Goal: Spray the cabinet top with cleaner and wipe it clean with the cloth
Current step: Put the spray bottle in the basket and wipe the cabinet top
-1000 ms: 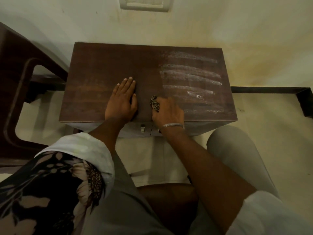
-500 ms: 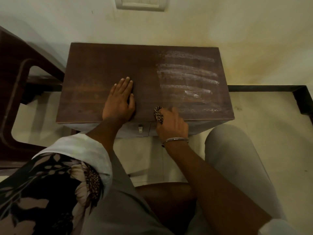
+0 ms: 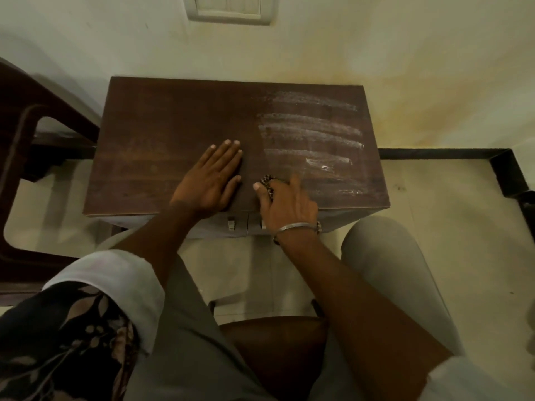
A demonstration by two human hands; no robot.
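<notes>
The cloth (image 3: pixel 268 185) is lying bunched under our right hand (image 3: pixel 286 206), near the front edge of the cabinet top (image 3: pixel 173 128) and just right of its middle. We are gripping the cloth between the thumb and curled fingers, and only a small speckled fold is showing. The fingers are motion-blurred, so we cannot tell exactly how they lie. A metal bangle (image 3: pixel 295 227) is circling the right wrist, over the cabinet's front edge.

Our left hand (image 3: pixel 214 178) is resting flat and released on the dark wood, fingers straight and together. It is just beside the right hand, apart from the cloth, and is holding nothing.

White streaks of cleaner (image 3: pixel 312 131) are running in horizontal bands across the right half of the top, beyond the cloth. The left half is showing plain wood grain.

Below the front edge, two small door handles (image 3: pixel 230 222) are sitting side by side. The cabinet is standing against a pale wall (image 3: pixel 405 53), under a white switch plate (image 3: pixel 231 8). A dark brown chair (image 3: pixel 26 146) is standing to the left. Our grey trousers (image 3: pixel 390 270) and floral sleeve (image 3: pixel 58 342) are filling the foreground.
</notes>
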